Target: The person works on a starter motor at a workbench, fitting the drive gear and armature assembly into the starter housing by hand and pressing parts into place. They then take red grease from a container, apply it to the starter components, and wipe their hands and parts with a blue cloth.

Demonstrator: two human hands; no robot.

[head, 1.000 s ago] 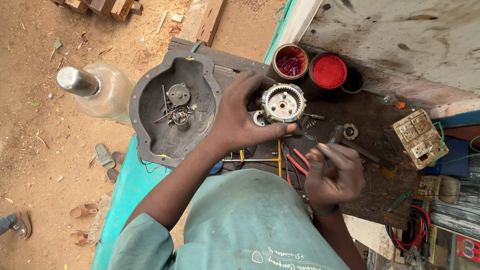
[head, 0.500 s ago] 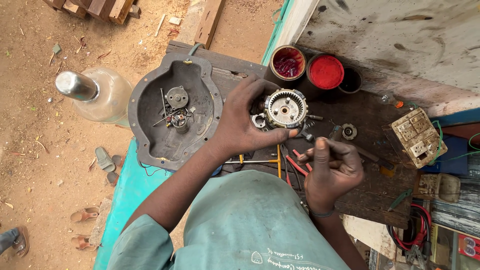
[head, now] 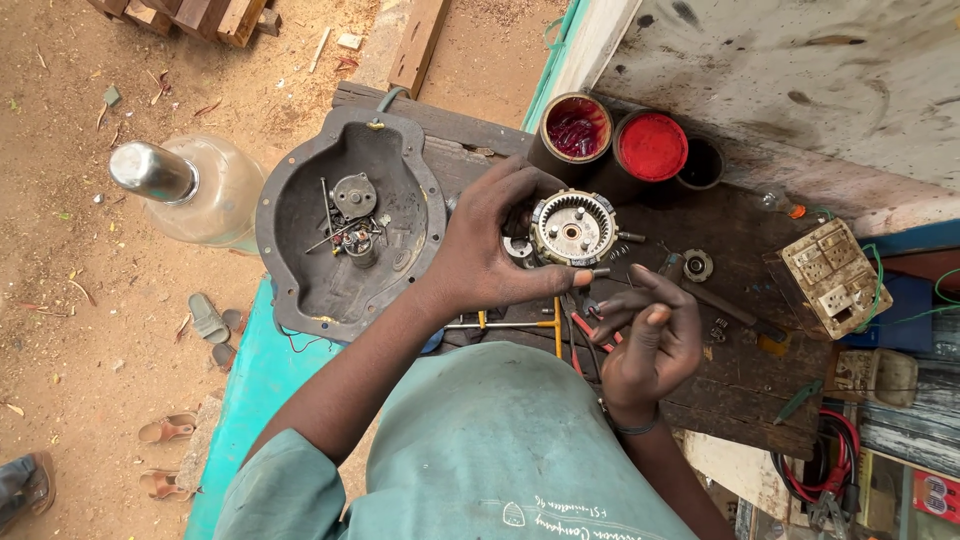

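Left hand [head: 485, 250] gripping round toothed metal motor part [head: 572, 228] over dark workbench [head: 740, 400]; right hand [head: 648, 335] just near it, fingers loosely curled, holding nothing visible.

Hands: two [head: 490, 250] [head: 645, 340] | round motor part: one [head: 572, 228] | cans: three [head: 575, 130] [head: 650, 148] [head: 700, 165] | grey housing: one [head: 300, 250] | sandals: four [head: 205, 315]

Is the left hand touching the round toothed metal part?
Touching. The head view shows the left hand wrapped around the round toothed metal part, thumb pressed beneath its rim.
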